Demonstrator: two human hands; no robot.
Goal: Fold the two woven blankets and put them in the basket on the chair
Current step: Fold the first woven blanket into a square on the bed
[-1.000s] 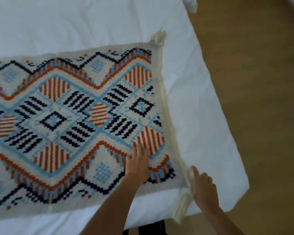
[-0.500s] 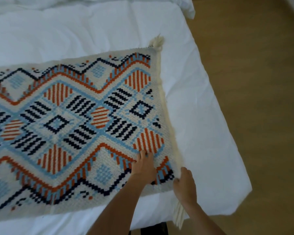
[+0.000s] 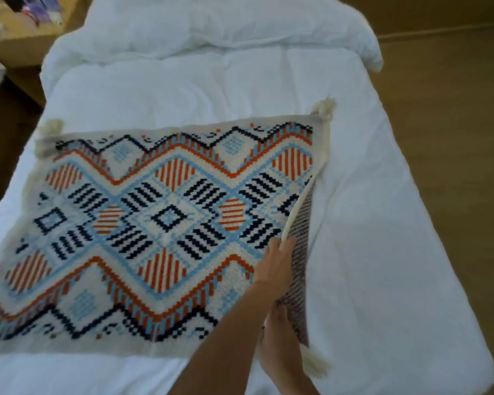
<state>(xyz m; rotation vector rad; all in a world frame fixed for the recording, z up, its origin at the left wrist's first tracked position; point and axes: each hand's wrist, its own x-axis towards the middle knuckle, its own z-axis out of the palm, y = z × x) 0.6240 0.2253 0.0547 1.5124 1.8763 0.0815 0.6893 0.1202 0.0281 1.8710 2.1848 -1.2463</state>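
Change: the right edge of the woven blanket (image 3: 169, 218), flat a second ago, now stands turned up, and its darker underside (image 3: 298, 252) shows at lower right of centre.
Meaning: the first fold looks to be just starting. That edge probably goes over towards the left side.
Left hand (image 3: 275, 263): no longer flat on the pattern; its fingers (image 3: 287, 245) pinch the raised cream edge.
Right hand (image 3: 277, 343): just below, at the lower corner beside the tassel (image 3: 315, 363). It is partly behind the left forearm, so I cannot tell whether it grips.
Blanket's place: spread across the white bed (image 3: 382, 252), left and centre of the frame, with its lower left corner cut off.
Hidden: the second blanket, basket and chair are out of view. The things on the desk (image 3: 20, 44) at upper left are too blurred to name.
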